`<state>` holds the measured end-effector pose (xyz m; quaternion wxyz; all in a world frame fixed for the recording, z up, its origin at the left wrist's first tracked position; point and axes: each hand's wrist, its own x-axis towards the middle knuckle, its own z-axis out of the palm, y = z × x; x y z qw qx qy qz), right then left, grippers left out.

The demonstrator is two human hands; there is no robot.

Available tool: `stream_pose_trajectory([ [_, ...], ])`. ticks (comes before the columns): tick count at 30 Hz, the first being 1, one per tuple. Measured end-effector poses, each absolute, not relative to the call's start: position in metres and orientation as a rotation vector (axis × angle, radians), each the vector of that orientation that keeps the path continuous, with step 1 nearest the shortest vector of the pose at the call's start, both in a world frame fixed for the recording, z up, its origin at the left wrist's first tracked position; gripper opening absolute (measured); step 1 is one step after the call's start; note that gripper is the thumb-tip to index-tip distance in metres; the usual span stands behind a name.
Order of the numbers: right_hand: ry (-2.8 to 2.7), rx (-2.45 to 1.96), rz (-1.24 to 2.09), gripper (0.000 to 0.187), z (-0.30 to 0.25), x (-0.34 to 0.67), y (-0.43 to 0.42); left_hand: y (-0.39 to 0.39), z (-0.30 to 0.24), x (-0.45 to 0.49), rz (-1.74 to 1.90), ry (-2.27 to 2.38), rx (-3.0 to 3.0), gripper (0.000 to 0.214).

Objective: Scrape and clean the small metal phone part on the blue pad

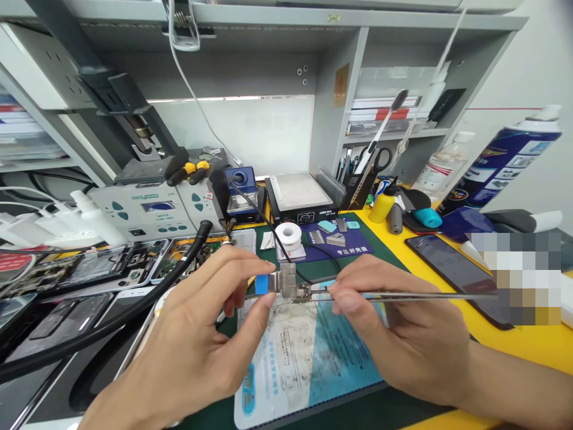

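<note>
An electronics repair workshop, its bench lined at left with opened phones [110, 267], circuit boards bared. Behind a stained work pad [308, 352] stand a control unit [134, 209] with a small display, what looks like a heating plate [299, 190] and a white spool [282, 236]. Pliers [190, 170] lie nearby beneath grey shelving [335, 83]; tweezers [403, 295] touch a small circuit part [288, 279] above the pad.

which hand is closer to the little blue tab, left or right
Left. The left hand has its thumb and index finger right at the blue tab; the right hand is farther off, to the tab's right, holding metal tweezers.
</note>
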<state>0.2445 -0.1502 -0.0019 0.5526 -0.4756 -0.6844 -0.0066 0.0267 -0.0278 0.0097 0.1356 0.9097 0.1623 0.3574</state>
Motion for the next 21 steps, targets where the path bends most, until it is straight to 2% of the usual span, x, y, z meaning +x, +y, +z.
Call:
stream_pose_trajectory([
  [21,-1.604,-1.128,-0.031,0.013,0.0011,0.2437,-0.1495,-0.0283,0.0069,0.0276,1.032,0.471,2.645,0.023],
])
